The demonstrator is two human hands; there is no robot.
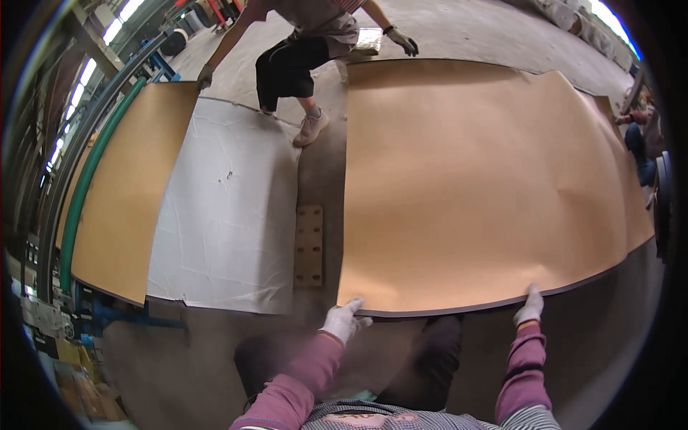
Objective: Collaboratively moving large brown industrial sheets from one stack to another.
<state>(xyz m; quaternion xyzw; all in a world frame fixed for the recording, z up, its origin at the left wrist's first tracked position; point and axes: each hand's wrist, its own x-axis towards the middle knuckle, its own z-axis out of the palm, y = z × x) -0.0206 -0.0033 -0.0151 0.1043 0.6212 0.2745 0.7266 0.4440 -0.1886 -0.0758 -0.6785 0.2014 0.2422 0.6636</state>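
Note:
A large tan sheet (473,186) with a thin dark edge spreads out before me, its right part bent and wavy. My left hand (345,320), in a white glove, closes on its near left corner. Farther right along the same near edge, my gloved right hand (530,304) pinches the rim, thumb on top; the fingers beneath are hidden. Across from me a co-worker (308,43) bends forward, one gloved hand (206,76) on the corner of another tan sheet (136,186). The co-worker's other hand (403,41) hovers near my sheet's far edge.
A creased whitish sheet (222,208) lies left of mine, beside a perforated tan plate (309,244) on the grey floor. A green roller (93,186) and machine frame line the left side. At the far right, another person's hand (631,117) is by the sheet's end.

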